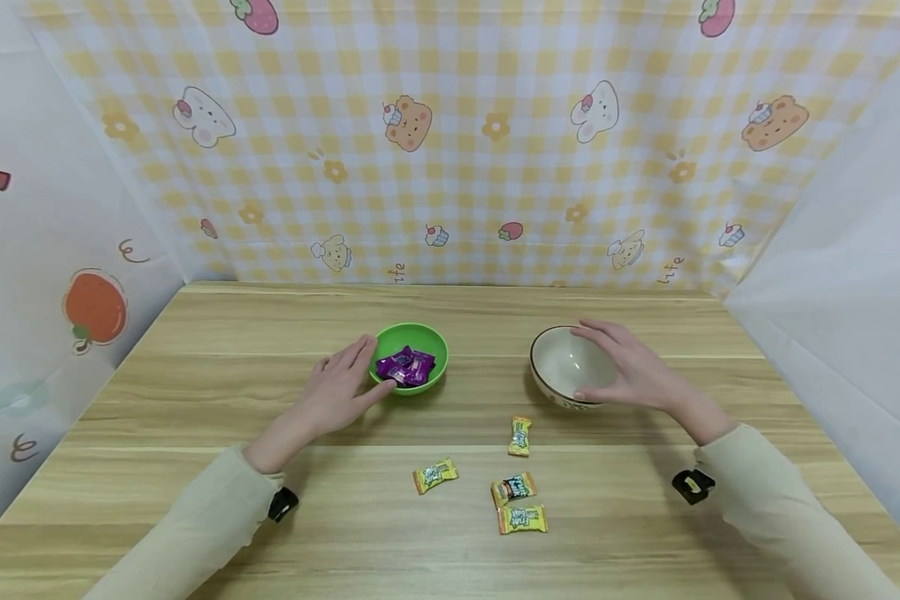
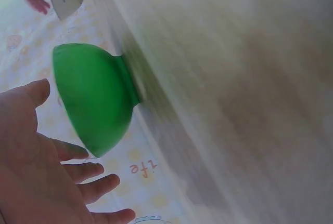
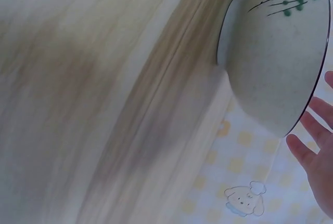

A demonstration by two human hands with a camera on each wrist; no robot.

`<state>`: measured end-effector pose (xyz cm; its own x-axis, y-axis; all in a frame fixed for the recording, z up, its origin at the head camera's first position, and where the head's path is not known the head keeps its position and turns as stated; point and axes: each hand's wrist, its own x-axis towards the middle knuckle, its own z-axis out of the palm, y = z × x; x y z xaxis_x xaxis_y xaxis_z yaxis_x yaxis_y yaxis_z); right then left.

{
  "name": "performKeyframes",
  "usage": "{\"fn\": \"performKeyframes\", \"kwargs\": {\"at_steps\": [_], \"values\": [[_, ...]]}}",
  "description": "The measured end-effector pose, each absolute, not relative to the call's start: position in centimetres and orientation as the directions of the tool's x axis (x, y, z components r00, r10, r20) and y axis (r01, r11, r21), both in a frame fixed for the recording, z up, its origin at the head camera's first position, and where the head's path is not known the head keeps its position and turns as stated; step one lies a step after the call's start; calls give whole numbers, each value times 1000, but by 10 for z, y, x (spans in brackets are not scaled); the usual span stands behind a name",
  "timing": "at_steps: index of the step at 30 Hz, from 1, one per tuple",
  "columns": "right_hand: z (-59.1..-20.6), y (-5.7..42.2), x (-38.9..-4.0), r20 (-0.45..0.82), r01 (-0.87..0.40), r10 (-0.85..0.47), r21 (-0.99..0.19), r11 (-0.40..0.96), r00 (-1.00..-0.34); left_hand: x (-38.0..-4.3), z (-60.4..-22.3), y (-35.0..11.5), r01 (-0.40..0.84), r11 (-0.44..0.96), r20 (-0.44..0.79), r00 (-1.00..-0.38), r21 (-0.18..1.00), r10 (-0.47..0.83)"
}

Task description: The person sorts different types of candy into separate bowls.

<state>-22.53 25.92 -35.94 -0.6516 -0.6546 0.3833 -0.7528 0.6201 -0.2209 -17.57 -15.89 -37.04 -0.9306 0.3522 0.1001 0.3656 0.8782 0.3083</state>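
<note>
A green bowl (image 1: pixel 412 335) holds several purple-wrapped candies (image 1: pixel 408 367) left of the table's middle. My left hand (image 1: pixel 335 392) is at its left side, thumb and fingers spread; the left wrist view shows the fingertips close to the rim, but contact is hard to tell. To the right stands a white ceramic bowl (image 1: pixel 566 358) with a dark rim and a green pattern (image 3: pixel 291 0) outside. My right hand (image 1: pixel 637 367) is at its right side, with the thumb near the front rim and extended fingers by the far rim. Nothing is lifted; both bowls stand upright.
Several yellow-wrapped candies lie in front of the bowls: one (image 1: pixel 520 436) below the white bowl, one (image 1: pixel 435 475) farther left, and two touching (image 1: pixel 522 519) nearer me. The wooden table (image 1: pixel 270 325) ends at a checked cloth backdrop (image 1: pixel 465 167).
</note>
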Motion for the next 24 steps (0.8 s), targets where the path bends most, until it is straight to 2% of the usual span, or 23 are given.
{"fn": "performKeyframes", "kwargs": {"at_steps": [7, 12, 16, 24], "values": [[-362, 266, -224, 354, -728, -640, -247, 640, -682, -166, -355, -154, 422, 824, 327, -894, 379, 307], [-363, 269, -222, 303, -692, -623, -291, 660, -721, -153, -343, -145, 476, 775, 366, -868, 416, 337], [-363, 270, -220, 275, -672, -614, -327, 664, -740, -142, -339, -138, 511, 731, 302, -859, 452, 413], [-363, 272, -218, 261, -665, -613, -339, 665, -746, -131, -348, -127, 483, 713, 0, -828, 508, 561]]}}
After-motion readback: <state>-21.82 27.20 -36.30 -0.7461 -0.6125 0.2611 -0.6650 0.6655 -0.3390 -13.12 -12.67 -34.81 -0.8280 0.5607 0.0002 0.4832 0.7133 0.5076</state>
